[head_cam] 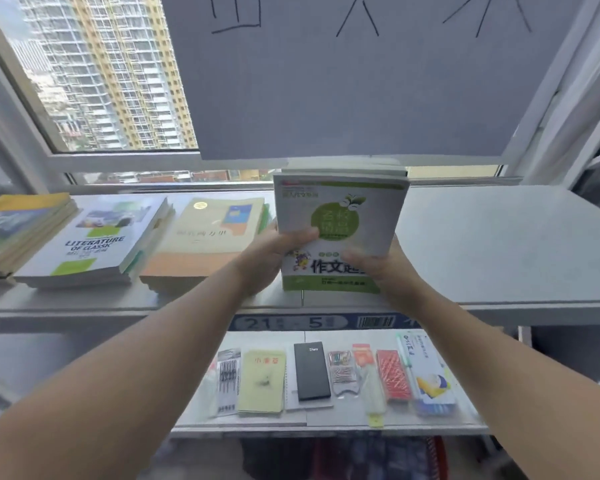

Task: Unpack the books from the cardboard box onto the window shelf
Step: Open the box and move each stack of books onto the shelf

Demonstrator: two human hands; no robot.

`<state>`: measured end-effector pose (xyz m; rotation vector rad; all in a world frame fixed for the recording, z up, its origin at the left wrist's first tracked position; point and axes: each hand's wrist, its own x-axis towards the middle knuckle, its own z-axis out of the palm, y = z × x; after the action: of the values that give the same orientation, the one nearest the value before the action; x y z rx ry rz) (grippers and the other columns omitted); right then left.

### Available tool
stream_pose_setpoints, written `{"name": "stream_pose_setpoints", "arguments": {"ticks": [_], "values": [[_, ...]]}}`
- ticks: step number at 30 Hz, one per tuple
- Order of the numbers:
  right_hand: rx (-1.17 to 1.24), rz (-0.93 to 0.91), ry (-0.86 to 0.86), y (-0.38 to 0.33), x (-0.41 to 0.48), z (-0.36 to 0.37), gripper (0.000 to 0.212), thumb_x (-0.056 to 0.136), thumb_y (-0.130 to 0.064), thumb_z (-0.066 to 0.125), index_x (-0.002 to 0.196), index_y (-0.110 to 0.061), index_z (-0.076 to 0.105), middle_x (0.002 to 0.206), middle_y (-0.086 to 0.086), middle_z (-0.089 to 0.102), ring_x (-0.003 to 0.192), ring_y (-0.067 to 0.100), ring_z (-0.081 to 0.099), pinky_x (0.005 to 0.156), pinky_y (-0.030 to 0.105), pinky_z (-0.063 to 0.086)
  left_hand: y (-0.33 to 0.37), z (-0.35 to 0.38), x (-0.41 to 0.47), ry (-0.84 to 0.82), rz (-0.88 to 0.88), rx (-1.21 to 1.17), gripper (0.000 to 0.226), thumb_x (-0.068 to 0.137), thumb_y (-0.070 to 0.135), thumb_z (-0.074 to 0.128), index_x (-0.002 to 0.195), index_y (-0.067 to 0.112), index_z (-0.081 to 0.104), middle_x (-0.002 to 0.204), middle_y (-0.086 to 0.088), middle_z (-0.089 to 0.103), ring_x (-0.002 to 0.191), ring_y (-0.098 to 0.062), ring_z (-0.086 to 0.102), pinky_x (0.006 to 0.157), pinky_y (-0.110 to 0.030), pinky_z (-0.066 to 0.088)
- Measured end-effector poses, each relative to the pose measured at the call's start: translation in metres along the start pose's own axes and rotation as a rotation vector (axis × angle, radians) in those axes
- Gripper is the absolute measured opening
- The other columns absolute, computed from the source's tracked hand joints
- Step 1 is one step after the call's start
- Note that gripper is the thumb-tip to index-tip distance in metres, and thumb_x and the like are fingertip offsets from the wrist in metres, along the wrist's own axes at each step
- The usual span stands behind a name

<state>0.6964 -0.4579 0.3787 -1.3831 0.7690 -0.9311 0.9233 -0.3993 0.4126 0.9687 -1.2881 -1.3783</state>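
A small stack of books with a green-and-white cover on top (340, 216) is held over the grey window shelf (499, 244), tilted up toward me. My left hand (274, 252) grips its left edge and my right hand (383, 271) grips its lower right corner. Three book piles lie on the shelf to the left: a yellow-topped pile (18, 226), a pile topped by "Literature of Classic" (94, 240), and a pile with a cream and orange cover (205, 237). The cardboard box is not in view.
Below the shelf, a lower white ledge (319, 422) carries stationery: a pen pack (227, 379), a yellow notebook (263, 381), a black diary (310, 370), clips and small packs. A large grey sheet (354, 81) covers the window behind. The shelf's right part is bare.
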Motion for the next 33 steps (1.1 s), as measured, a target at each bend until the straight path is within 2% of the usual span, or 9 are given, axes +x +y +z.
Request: {"name": "stream_pose_setpoints", "arguments": {"ticks": [7, 11, 15, 17, 20, 24, 26, 28, 33], "values": [[-0.153, 0.135, 0.166, -0.026, 0.023, -0.006, 0.072, 0.085, -0.040, 0.087, 0.140, -0.006, 0.056, 0.115, 0.016, 0.080, 0.097, 0.032, 0.081, 0.080, 0.047, 0.067, 0.019, 0.018, 0.032, 0.425, -0.252, 0.045, 0.049, 0.087, 0.056, 0.076, 0.109, 0.013, 0.070, 0.091, -0.010, 0.083, 0.073, -0.027, 0.080, 0.066, -0.038, 0.066], [-0.213, 0.401, 0.241, -0.038, 0.036, -0.008, 0.055, 0.080, -0.049, 0.087, 0.108, -0.003, 0.074, 0.094, 0.010, 0.083, 0.074, 0.026, 0.079, 0.061, 0.032, 0.063, 0.027, 0.021, 0.050, 0.444, -0.540, 0.181, 0.046, 0.090, 0.056, 0.071, 0.109, 0.014, 0.071, 0.098, -0.008, 0.081, 0.084, -0.028, 0.079, 0.084, -0.052, 0.064], [-0.280, 0.505, 0.215, -0.042, 0.044, -0.008, 0.049, 0.078, -0.049, 0.089, 0.099, -0.007, 0.075, 0.089, 0.010, 0.080, 0.060, 0.023, 0.075, 0.051, 0.030, 0.060, 0.023, 0.021, 0.053, 0.473, -0.581, 0.332, 0.043, 0.093, 0.049, 0.069, 0.113, 0.011, 0.067, 0.108, -0.011, 0.078, 0.090, -0.030, 0.076, 0.088, -0.051, 0.063], [-0.345, 0.517, 0.206, -0.044, 0.047, -0.007, 0.050, 0.077, -0.051, 0.088, 0.100, -0.009, 0.074, 0.096, 0.011, 0.080, 0.071, 0.026, 0.077, 0.067, 0.036, 0.066, 0.026, 0.022, 0.052, 0.500, -0.563, 0.403, 0.044, 0.093, 0.051, 0.069, 0.106, 0.010, 0.064, 0.102, -0.010, 0.077, 0.079, -0.026, 0.076, 0.067, -0.034, 0.066], [-0.542, 0.491, 0.221, -0.046, 0.048, -0.004, 0.064, 0.077, -0.059, 0.085, 0.112, -0.007, 0.071, 0.111, 0.010, 0.076, 0.101, 0.033, 0.075, 0.098, 0.046, 0.060, 0.028, 0.024, 0.049, 0.526, -0.532, 0.744, 0.047, 0.095, 0.058, 0.060, 0.079, 0.015, 0.051, 0.080, -0.003, 0.062, 0.062, -0.016, 0.060, 0.047, -0.025, 0.045], [-0.956, 0.425, 0.187, -0.064, 0.044, 0.007, 0.083, 0.090, -0.071, 0.063, 0.139, -0.004, 0.058, 0.131, 0.014, 0.063, 0.133, 0.038, 0.054, 0.113, 0.047, 0.042, 0.037, 0.029, 0.048, 0.512, -0.444, 1.092, 0.040, 0.099, 0.045, 0.056, 0.081, 0.010, 0.049, 0.095, -0.008, 0.063, 0.071, -0.017, 0.056, 0.056, -0.029, 0.040], [-1.087, 0.357, 0.215, -0.079, 0.043, 0.015, 0.089, 0.093, -0.075, 0.051, 0.149, -0.005, 0.050, 0.150, 0.015, 0.055, 0.143, 0.037, 0.042, 0.111, 0.048, 0.039, 0.049, 0.029, 0.041, 0.518, -0.391, 1.240, 0.047, 0.100, 0.046, 0.052, 0.119, 0.003, 0.057, 0.130, -0.016, 0.057, 0.108, -0.028, 0.061, 0.078, -0.036, 0.048], [-1.185, 0.207, 0.223, -0.091, 0.043, 0.024, 0.092, 0.095, -0.074, 0.049, 0.155, -0.006, 0.042, 0.158, 0.015, 0.047, 0.149, 0.036, 0.035, 0.112, 0.048, 0.040, 0.059, 0.022, 0.028, 0.523, -0.325, 1.396, 0.063, 0.100, 0.048, 0.049, 0.146, 0.005, 0.047, 0.152, -0.015, 0.046, 0.139, -0.032, 0.044, 0.104, -0.045, 0.043], [-1.306, -0.096, 0.013, -0.101, 0.041, 0.073, 0.085, 0.099, -0.064, 0.053, 0.155, -0.002, 0.043, 0.159, 0.020, 0.047, 0.150, 0.036, 0.039, 0.117, 0.046, 0.039, 0.076, -0.018, -0.033, 0.578, -0.351, 1.499, 0.069, 0.099, 0.051, 0.051, 0.154, 0.011, 0.043, 0.160, -0.012, 0.042, 0.147, -0.031, 0.038, 0.116, -0.047, 0.038]]}}
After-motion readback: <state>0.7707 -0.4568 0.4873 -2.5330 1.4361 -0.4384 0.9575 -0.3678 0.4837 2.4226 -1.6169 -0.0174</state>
